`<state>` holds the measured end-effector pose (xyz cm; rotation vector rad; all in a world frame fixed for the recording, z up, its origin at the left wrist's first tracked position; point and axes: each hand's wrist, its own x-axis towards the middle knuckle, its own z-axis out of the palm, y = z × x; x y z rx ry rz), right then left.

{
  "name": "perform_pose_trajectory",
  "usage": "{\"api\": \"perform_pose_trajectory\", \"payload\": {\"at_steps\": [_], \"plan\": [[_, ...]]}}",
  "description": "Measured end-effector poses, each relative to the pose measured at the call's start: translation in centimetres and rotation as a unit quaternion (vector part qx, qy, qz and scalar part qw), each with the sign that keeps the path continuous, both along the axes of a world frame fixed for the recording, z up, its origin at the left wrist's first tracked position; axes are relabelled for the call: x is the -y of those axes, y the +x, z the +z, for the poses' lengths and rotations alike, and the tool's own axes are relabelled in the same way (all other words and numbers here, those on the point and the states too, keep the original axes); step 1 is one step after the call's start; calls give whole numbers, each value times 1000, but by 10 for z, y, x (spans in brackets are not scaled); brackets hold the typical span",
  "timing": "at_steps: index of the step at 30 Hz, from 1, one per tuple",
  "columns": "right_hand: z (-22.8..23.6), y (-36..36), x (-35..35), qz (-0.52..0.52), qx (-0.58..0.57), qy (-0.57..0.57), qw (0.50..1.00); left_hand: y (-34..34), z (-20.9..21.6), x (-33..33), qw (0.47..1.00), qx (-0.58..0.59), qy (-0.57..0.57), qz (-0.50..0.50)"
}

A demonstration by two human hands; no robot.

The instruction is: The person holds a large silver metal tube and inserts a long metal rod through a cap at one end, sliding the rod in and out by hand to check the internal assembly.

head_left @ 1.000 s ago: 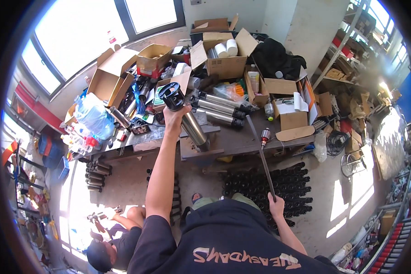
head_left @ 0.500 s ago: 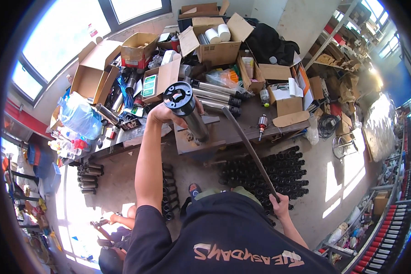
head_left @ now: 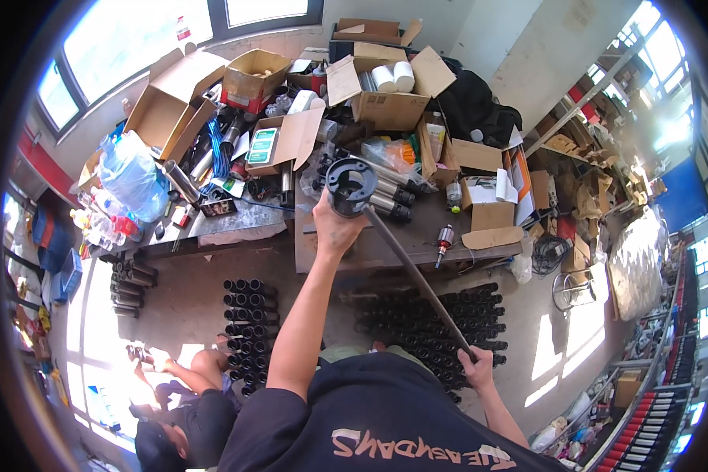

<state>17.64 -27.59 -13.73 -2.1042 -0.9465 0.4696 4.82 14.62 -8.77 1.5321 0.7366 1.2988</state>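
Observation:
My left hand [head_left: 337, 226] grips a metal tube with a black collared end [head_left: 352, 182], above the front of the workbench. The open end faces up toward me, with holes around its rim. In my right hand [head_left: 476, 368], low at the right, is one end of a long dark metal bar [head_left: 418, 277]. It slants up and left until its far end meets the tube's near edge; whether it touches or only overlaps cannot be told. Several silver tubes with black ends [head_left: 389, 190] lie on the bench behind the held tube.
An armature-like part [head_left: 445, 240] lies near the bench's front edge. Cardboard boxes [head_left: 393, 106] crowd the bench's back. Rows of black-ended tubes [head_left: 448, 318] stand on the floor below, others [head_left: 250, 315] to their left. Another person [head_left: 193, 425] sits at lower left.
My left hand has moved right with the tube, whose open end now tips more toward me. The bar's far end, formerly apart from it, now meets its edge in view.

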Motion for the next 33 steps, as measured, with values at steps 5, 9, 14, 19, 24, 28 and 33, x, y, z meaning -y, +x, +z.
{"api": "perform_pose_trajectory", "payload": {"at_steps": [5, 9, 14, 19, 24, 28, 33], "plan": [[59, 32, -58, 15, 62, -12, 998, -10, 12, -8, 991, -37, -19, -125], [107, -50, -118, 302, -67, 76, 948, 4, 0, -23, 995, -60, 53, -58], [175, -138, -250, 570, 451, 240, 643, -7, -10, -18, 998, -54, -17, -42], [187, -234, -443, 759, 393, 285, 434, 1, -7, 6, 996, -90, -2, 6], [199, 65, -673, 431, 634, -179, 617, 21, -18, 38, 992, 27, 61, 111], [69, 303, -421, 258, 355, -134, 888, 2, -26, 7, 986, -2, 21, 163], [79, 37, -118, 275, 196, -37, 941, -6, -38, 5, 964, 4, 73, 257]]}}
